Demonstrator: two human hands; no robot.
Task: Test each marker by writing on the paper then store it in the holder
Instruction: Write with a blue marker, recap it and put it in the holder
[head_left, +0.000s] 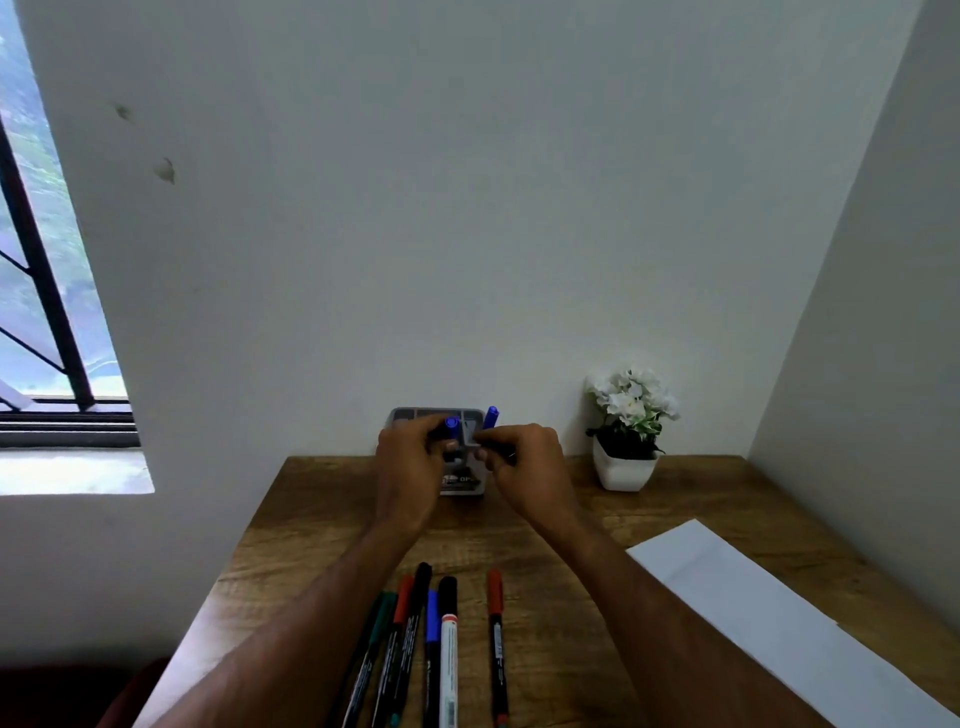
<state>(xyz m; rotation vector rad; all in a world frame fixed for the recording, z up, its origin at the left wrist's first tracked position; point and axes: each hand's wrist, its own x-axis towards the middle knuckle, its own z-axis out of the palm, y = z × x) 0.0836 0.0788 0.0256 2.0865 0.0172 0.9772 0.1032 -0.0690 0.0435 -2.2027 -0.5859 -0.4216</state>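
You've got a white flower pot (623, 467) on the wooden desk (322, 519), and a barred window (47, 312) at the left.

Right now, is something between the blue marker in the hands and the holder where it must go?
Nothing visible blocks it. Both the left hand and the right hand hold the blue marker directly in front of the grey holder, beside another blue marker already standing in the holder.
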